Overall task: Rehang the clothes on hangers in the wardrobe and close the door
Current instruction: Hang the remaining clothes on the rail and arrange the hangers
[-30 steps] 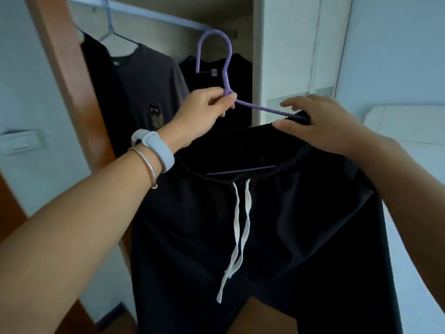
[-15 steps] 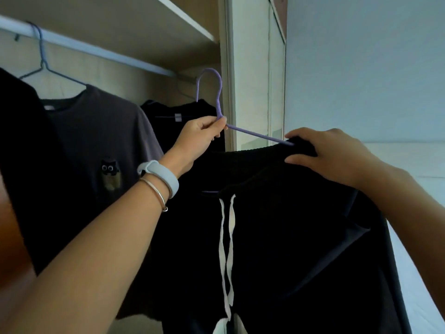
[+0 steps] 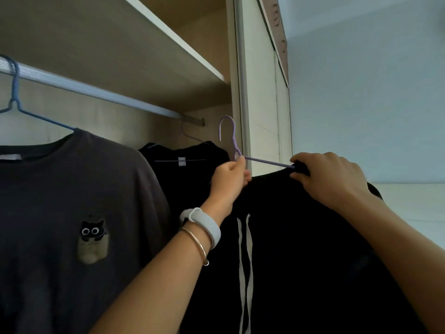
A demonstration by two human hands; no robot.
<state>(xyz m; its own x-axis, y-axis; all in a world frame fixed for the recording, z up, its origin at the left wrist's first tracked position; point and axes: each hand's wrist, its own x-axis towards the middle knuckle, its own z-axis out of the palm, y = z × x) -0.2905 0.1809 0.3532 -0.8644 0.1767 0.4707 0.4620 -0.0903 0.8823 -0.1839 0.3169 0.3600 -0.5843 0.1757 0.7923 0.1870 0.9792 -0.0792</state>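
Observation:
A purple hanger [image 3: 231, 138] carries black drawstring trousers [image 3: 301, 249] with white cords. My left hand [image 3: 230, 179] pinches the hanger just below its hook. My right hand [image 3: 330, 177] grips the hanger's right arm together with the trousers' waistband. The hook is in the air, lower than the silver wardrobe rail [image 3: 96, 91] and to the right of its end bracket. The hanger's left arm is hidden behind my left hand and the cloth.
On the rail hang a grey T-shirt with a cat patch [image 3: 72, 213] on a blue hanger [image 3: 14, 97] and a black top [image 3: 185, 165]. A shelf [image 3: 168, 37] runs above the rail. The white wardrobe side panel [image 3: 260, 104] stands right of the hook.
The view has tilted upward, showing more of the rail and shelf. Both hands have kept their hold on the hanger and trousers and carried them closer to the rail's right end.

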